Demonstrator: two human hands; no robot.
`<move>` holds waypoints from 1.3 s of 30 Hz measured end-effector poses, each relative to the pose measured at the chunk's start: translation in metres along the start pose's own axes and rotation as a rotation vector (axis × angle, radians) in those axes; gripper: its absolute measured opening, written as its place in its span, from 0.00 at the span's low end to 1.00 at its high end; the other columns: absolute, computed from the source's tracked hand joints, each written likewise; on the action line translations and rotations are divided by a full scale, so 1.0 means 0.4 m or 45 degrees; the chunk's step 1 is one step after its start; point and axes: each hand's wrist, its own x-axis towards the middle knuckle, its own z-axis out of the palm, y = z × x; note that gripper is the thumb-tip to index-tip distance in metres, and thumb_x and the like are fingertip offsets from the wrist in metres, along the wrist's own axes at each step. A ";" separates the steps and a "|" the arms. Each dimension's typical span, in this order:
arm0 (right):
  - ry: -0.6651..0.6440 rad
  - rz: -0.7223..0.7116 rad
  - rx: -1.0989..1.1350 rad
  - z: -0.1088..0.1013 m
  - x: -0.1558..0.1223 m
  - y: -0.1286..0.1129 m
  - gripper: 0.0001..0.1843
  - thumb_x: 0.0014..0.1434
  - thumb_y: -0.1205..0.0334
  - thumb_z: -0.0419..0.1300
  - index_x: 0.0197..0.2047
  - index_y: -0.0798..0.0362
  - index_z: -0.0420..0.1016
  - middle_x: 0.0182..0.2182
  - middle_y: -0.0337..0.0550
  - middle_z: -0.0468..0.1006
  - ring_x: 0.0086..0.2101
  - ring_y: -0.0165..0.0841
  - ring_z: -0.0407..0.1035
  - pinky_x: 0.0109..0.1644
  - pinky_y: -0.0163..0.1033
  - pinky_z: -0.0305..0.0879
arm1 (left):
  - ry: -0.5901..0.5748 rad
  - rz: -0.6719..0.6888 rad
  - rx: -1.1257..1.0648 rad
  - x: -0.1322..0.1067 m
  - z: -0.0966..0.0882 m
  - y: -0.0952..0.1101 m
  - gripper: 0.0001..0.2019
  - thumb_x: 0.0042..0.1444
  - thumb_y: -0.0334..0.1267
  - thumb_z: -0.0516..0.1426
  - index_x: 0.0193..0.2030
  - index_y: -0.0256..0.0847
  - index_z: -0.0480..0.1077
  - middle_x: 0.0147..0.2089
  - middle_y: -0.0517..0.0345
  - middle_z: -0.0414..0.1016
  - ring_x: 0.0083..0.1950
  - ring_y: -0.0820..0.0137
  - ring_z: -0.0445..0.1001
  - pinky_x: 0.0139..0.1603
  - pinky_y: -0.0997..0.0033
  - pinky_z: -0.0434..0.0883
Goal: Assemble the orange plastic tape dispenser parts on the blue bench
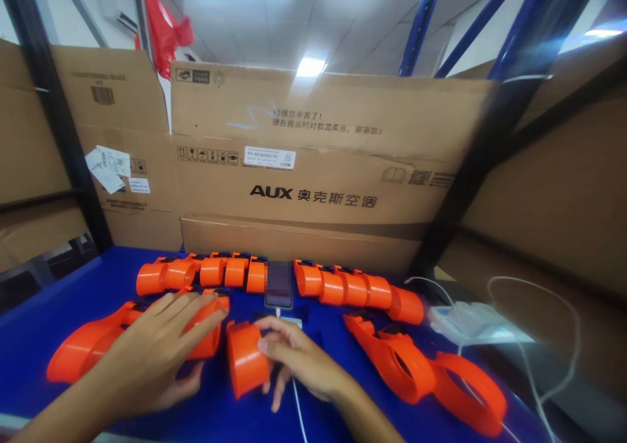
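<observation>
My left hand (166, 345) lies over an orange tape dispenser (210, 332) on the left, its fingers stretched across the top and its thumb apart below. Between thumb and index finger, my right hand (298, 358) pinches the edge of another orange tape dispenser (247, 361), a ring-shaped one in front of me. The other fingers of that hand hang loosely. Left of my left hand, more orange dispensers (81, 345) are partly hidden by my hand and forearm.
Orange dispensers with black parts stand in a back row, left (164, 276) and right (355, 289) of a phone (279, 285) on a white cable. More lie at right (406, 364). A cardboard wall (313, 234) closes the back of the blue table (326, 391). White cables (573, 351) loop at right.
</observation>
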 end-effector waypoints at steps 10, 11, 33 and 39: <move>0.044 0.036 -0.129 0.091 0.105 0.055 0.34 0.62 0.53 0.65 0.67 0.52 0.62 0.39 0.42 0.76 0.31 0.29 0.77 0.37 0.39 0.80 | 0.177 0.158 0.262 0.062 -0.135 -0.001 0.33 0.56 0.36 0.60 0.70 0.46 0.62 0.69 0.42 0.67 0.65 0.43 0.69 0.58 0.40 0.69; 0.017 0.038 -0.149 0.100 0.116 0.061 0.31 0.61 0.51 0.66 0.63 0.52 0.65 0.37 0.41 0.76 0.31 0.29 0.77 0.37 0.38 0.79 | 0.181 0.175 0.255 0.070 -0.132 0.007 0.34 0.55 0.35 0.61 0.70 0.45 0.63 0.69 0.41 0.67 0.65 0.43 0.69 0.58 0.41 0.69; 0.672 -0.506 -0.265 -0.117 0.059 -0.041 0.26 0.55 0.44 0.69 0.50 0.49 0.73 0.23 0.30 0.67 0.21 0.26 0.58 0.25 0.31 0.55 | 0.277 -0.217 -1.095 0.162 0.141 0.229 0.40 0.54 0.47 0.66 0.72 0.53 0.58 0.75 0.49 0.57 0.73 0.43 0.57 0.70 0.36 0.55; 0.786 -0.625 -0.287 -0.116 0.046 -0.059 0.25 0.56 0.43 0.67 0.51 0.48 0.73 0.25 0.34 0.69 0.28 0.33 0.64 0.34 0.36 0.61 | 0.587 -1.451 -2.183 0.158 0.239 0.231 0.33 0.65 0.62 0.44 0.71 0.50 0.59 0.77 0.48 0.51 0.78 0.51 0.43 0.72 0.37 0.47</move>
